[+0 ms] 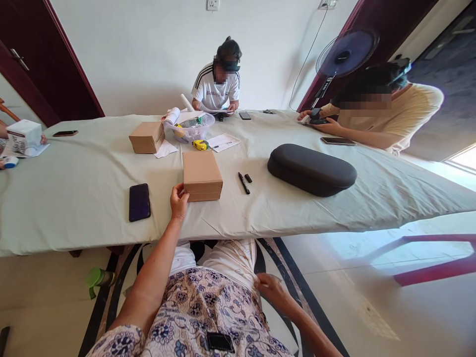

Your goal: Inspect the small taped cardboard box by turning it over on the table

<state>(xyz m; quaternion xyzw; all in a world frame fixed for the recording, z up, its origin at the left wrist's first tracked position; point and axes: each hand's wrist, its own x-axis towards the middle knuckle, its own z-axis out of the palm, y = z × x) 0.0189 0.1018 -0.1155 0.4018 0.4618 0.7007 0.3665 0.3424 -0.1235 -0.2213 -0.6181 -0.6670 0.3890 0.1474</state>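
A closed brown cardboard box (203, 171) rests on the cloth-covered table in front of me. My left hand (179, 202) grips its near left corner, thumb at the front and fingers along the left side. Below the table edge, my right hand (274, 290) is beside my thigh, fingers curled together at the edge of my white trousers (234, 263). Whether it pinches the cloth or something small is too unclear to tell. To the right of the box lie an uncapped black marker (244, 183) and its cap (248, 178). A dark phone (139, 202) lies left of my left hand.
Behind the box are a second cardboard box (146, 138), a filled plastic basket (191, 130) and a yellow tape measure (201, 145). A black case (312, 169) lies to the right. Other people sit around the table (89, 198); a fan (345, 54) stands at the back right.
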